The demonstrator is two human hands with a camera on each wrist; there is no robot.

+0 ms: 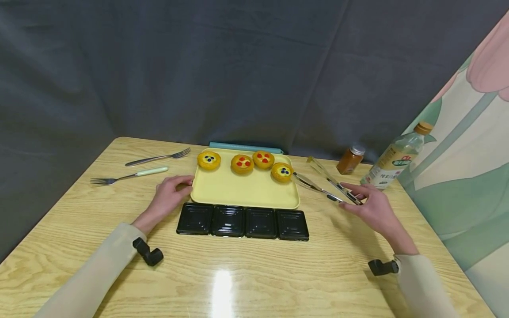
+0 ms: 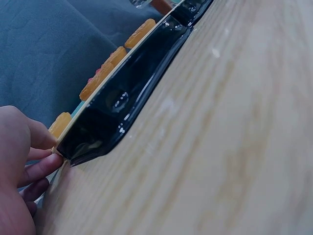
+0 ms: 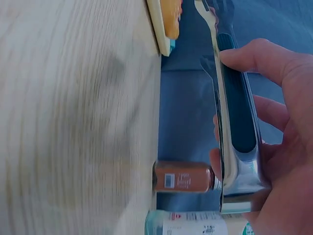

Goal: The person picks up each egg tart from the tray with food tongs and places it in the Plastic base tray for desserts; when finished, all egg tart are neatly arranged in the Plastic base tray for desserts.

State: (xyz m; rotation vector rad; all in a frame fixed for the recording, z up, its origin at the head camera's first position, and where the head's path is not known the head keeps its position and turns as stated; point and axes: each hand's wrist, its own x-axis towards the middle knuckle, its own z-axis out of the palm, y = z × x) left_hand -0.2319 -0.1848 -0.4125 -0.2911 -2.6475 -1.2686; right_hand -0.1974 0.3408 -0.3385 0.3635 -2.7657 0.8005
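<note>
Dark grey cloth backdrop, floral panel at rt; light wood table [image 1: 254,274] w/ glare spot near front edge.

Yellow tray [image 1: 242,192] at table centre, four small tarts along its far edge: blueberry tart [image 1: 208,160] far left, two red-topped tarts [image 1: 242,163] [image 1: 263,159] mid, second blueberry tart [image 1: 282,172] at rt, just beside tong tips. Row of four black square dishes [image 1: 242,221] directly in front of tray, touching side by side.

Left hand [image 1: 169,196] resting on table at tray's left front corner, fingers loosely curled, tips touching tray edge; in left wrist view fingertips [image 2: 46,164] press against corner where tray meets black dishes. No pinch seen.

Right hand [image 1: 371,207] holding metal tongs [image 1: 328,185] at hinge end, thumb and fingers wrapped round handle; right wrist view shows thumb [image 3: 249,58] on dark grip insert, other fingers behind. Tongs spread, tips pointing at tray's rt edge, lower arm near rt blueberry tart, not touching as far as visible.

Elsewhere: two forks [image 1: 159,157] [image 1: 127,176] left of tray, one w/ pale green handle; spice jar [image 1: 350,159] and oil bottle [image 1: 397,157] at far rt, behind tongs; teal strip [image 1: 244,147] behind tray.
</note>
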